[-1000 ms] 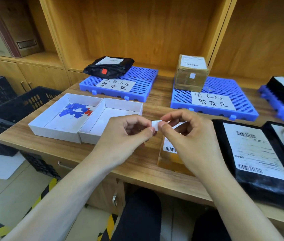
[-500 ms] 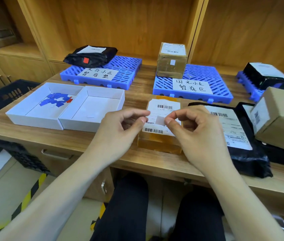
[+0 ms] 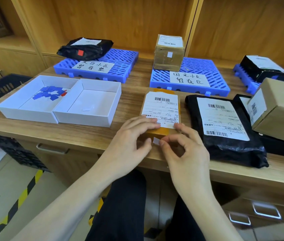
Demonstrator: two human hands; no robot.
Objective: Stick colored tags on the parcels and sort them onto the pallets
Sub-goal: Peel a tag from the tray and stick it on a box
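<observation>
A brown taped parcel [image 3: 161,108] with a white shipping label lies near the table's front edge. My left hand [image 3: 130,136] rests on its near end, fingers on the label. My right hand [image 3: 183,146] pinches a small white tag [image 3: 156,141] between thumb and forefinger, held against the parcel's front face. Behind stand three blue pallets: the left one [image 3: 120,66] carries a black bag with a red tag [image 3: 85,47], the middle one [image 3: 212,79] a brown box with a white tag [image 3: 170,53], the right one [image 3: 243,77] a black parcel [image 3: 261,68].
Two white trays stand at the left: one [image 3: 16,105] holds several blue tags and a red one, the other [image 3: 92,117] a few white tags. A black bag parcel [image 3: 224,129] and a cardboard box [image 3: 276,108] lie at the right. Black crates stand left of the table.
Both hands have dropped from above the parcel to its near end. The white tag went down with my right hand to the parcel's front face, and my left hand now lies on the parcel.
</observation>
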